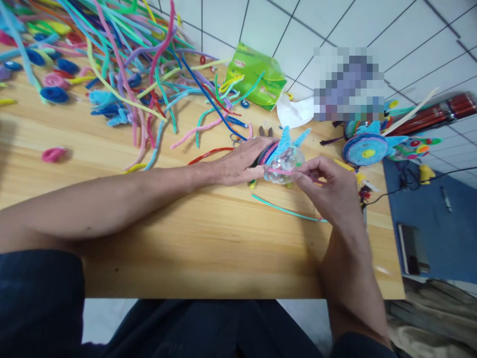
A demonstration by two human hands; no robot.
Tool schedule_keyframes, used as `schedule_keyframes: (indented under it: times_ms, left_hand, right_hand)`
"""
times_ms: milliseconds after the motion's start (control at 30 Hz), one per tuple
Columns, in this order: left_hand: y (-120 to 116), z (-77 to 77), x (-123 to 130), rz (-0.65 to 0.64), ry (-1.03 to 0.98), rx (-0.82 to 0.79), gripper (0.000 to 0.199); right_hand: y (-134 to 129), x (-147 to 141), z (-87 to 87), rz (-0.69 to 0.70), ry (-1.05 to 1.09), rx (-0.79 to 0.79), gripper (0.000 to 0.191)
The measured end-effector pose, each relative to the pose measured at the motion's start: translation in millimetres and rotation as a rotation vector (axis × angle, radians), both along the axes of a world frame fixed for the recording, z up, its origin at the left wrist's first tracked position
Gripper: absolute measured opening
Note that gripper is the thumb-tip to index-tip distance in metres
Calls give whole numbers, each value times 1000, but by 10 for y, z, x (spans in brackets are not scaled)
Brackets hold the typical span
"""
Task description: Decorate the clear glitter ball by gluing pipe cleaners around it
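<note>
A clear, glittery round ornament [282, 160] with two light blue fuzzy points on top sits near the middle of the wooden table. Coloured coils show at its left side. My left hand [242, 161] is wrapped round that left side, its fingers partly hidden behind the coils. A pink fuzzy stem [280, 171] runs across the front of the ornament. My right hand [322, 180] pinches the stem's right end between thumb and forefinger. Below lies a thin turquoise stem [285, 209] on the table.
Many coloured stems [122, 54] and small coils spread over the back left. A green packet [255, 77] lies at the back. At the right are a blue disc ornament [367, 149], a dark red cylinder [428, 117], a black cable and a phone [413, 248] on a blue surface.
</note>
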State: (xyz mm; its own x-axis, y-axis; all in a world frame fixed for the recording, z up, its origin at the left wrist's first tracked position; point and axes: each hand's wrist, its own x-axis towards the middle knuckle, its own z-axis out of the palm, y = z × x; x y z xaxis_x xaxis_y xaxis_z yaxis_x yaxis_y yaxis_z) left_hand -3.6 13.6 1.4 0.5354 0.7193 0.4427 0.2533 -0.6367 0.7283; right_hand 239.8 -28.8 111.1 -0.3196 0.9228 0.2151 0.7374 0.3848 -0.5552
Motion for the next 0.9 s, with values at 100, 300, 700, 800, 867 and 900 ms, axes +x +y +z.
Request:
schedule_keyframes:
  times_ms: [100, 300, 700, 800, 867, 900]
  left_hand:
    - [-7, 34, -13, -7, 9, -31, 66]
    - [-10, 46, -39, -10, 45, -48, 70]
    - [-2, 32, -48, -24, 32, -76, 67]
    - [-9, 45, -58, -20, 40, -98, 66]
    - [-13, 61, -72, -24, 51, -111, 68]
    - [-14, 70, -81, -28, 58, -116, 68]
  right_hand:
    - [51, 80, -7, 8, 28, -55, 5]
    - [83, 173, -47, 41, 113, -158, 14]
    - [124, 373, -297, -43, 291, -122, 20]
    - [149, 399, -415, -80, 335, -110, 20]
    - [150, 402, -494, -109, 353, -98, 20]
    - [147, 401, -532, -125, 360, -87, 19]
